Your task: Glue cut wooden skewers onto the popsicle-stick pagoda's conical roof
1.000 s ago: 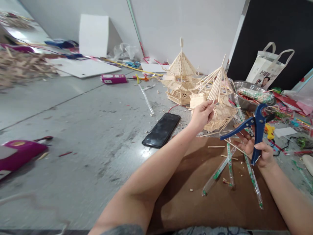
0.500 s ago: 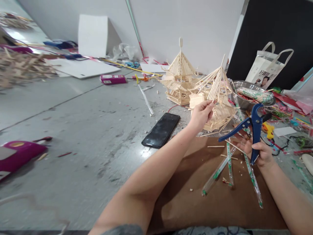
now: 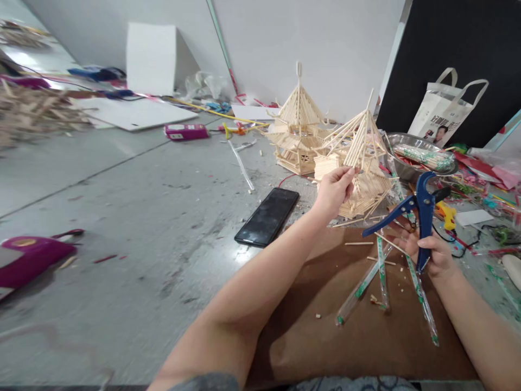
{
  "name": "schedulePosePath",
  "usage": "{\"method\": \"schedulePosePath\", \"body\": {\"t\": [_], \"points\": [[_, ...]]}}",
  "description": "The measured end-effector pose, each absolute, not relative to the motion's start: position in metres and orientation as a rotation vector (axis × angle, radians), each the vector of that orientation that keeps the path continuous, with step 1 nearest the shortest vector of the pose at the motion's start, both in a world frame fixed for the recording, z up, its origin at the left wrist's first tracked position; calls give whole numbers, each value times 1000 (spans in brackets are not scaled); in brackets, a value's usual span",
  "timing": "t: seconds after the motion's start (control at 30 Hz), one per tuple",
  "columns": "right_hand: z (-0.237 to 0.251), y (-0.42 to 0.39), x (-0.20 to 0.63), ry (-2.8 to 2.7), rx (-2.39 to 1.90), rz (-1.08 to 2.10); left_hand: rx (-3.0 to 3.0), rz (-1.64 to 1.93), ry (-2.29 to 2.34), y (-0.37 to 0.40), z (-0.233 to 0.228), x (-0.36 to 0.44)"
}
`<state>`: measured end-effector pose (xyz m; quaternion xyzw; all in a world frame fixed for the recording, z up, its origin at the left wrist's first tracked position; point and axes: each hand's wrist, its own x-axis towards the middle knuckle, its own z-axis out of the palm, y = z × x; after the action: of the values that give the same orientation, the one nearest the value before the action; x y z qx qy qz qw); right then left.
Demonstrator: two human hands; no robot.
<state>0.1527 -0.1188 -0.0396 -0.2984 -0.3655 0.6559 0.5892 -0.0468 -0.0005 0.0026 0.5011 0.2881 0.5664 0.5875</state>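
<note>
The left hand [image 3: 334, 190] pinches a roof stick of the near pagoda [image 3: 360, 163], fingers pressed together at the eave. The right hand [image 3: 427, 251] grips the blue cutter [image 3: 419, 209], fingers curled round one handle, the other handle splayed wide. The pagoda stands just behind the brown board [image 3: 345, 326], right of the phone [image 3: 267, 216]. Done well, the pinch would stay light and the cutter meet the stick squarely. The cutter's free handle points left towards the pagoda; the pagoda's axis runs upright, slightly tilted.
</note>
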Motion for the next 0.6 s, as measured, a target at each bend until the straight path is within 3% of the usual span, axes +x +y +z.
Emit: {"method": "schedulePosePath", "body": {"t": [0.33,0.6], "points": [[-34,-126,150,-961,-947,1269,1338,1334,677,-37,-8,-32],[-33,-129,125,-1005,-878,1276,1234,1342,717,-64,-20,-9]]}}
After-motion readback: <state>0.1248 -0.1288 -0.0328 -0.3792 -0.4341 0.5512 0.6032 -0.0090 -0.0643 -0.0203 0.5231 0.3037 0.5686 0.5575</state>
